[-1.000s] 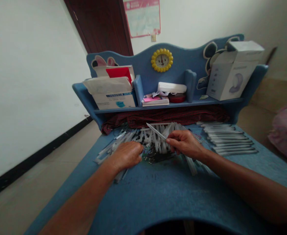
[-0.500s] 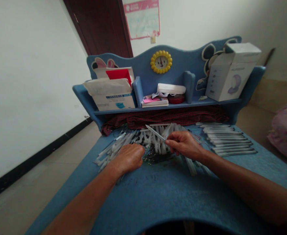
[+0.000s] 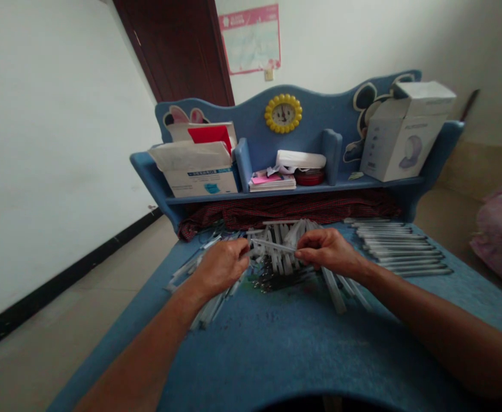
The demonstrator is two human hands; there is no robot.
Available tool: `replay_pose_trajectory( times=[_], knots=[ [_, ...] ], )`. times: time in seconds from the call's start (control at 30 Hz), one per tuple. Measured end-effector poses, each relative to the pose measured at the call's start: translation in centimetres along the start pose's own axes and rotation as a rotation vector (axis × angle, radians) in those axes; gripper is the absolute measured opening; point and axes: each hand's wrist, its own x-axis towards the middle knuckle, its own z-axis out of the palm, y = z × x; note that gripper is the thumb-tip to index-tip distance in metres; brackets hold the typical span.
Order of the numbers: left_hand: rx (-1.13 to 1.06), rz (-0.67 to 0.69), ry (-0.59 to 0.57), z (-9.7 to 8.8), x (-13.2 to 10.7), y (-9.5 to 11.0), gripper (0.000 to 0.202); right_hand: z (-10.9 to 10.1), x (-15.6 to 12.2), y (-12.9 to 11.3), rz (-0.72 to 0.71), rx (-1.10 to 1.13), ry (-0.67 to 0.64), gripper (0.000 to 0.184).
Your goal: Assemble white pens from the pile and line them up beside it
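Note:
My right hand (image 3: 330,252) pinches one end of a slim, whitish pen barrel (image 3: 273,245), held almost level above the desk. At the barrel's other end is my left hand (image 3: 223,266), its fingers closed; whatever they grip is hidden. Beneath the barrel lie a heap of translucent pen parts (image 3: 282,264) and a cluster of small dark pieces (image 3: 272,282). More clear tubes (image 3: 210,309) spread under and around my left hand. Several long strips (image 3: 333,292) lie below my right wrist.
To the right, several pens (image 3: 401,246) lie in a row on the blue desk (image 3: 268,349). A checked cloth (image 3: 294,207) is bunched under the shelf (image 3: 216,199). The shelf carries a mask box (image 3: 199,180), a pile of papers (image 3: 272,182) and a white carton (image 3: 401,137).
The pen barrel has swung from steeply tilted to nearly level, its free end dropping towards my left hand. My left hand has risen slightly to meet it. The camera view has shifted slightly.

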Motion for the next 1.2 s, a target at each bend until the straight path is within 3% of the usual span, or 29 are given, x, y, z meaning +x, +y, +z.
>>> replay_pose_trajectory(
  times=[0.13,0.37,0.9,1.2],
  knots=[
    [-0.179,-0.049,0.130,0.26,0.15,-0.38,0.010,-0.69,0.16,-0.23,-0.002,-0.018,0.025,0.017],
    [-0.589,-0.179,0.192,0.18,0.38,-0.21,0.016,-1.13,0.37,0.03,-0.007,-0.037,0.059,0.017],
    [-0.646,-0.164,0.184,0.02,0.26,-0.18,0.018,-0.97,0.20,0.12,-0.024,-0.057,-0.010,0.015],
    [-0.795,-0.191,0.199,0.52,0.35,-0.36,0.019,-0.95,0.18,0.30,-0.030,-0.042,-0.030,0.015]
  ],
)
